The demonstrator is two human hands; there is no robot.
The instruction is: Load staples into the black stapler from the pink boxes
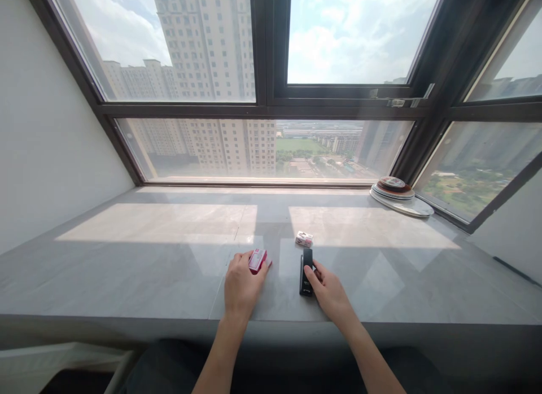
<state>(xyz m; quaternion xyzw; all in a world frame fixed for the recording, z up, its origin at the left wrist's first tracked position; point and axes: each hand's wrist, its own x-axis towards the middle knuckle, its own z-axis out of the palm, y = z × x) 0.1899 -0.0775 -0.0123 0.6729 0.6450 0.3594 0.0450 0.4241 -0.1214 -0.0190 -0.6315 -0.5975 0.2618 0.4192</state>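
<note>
My left hand [243, 284] is closed around a small pink box [257, 261] with a pale label, just above or on the grey sill. Part of the box is hidden by the fingers. To the right, my right hand [329, 289] grips a black stapler [306, 272] from its right side, thumb on top. The stapler points away from me along the sill. Just beyond its far end lies a small white box [304, 239] with pink and dark markings, touched by neither hand.
A marble-look window sill [144, 270] stretches across in front of me. Stacked plates [396, 193] stand in the far right corner by the window. Dark window frames [262, 110] rise behind the sill. A thin dark strip [516, 271] lies along the right wall.
</note>
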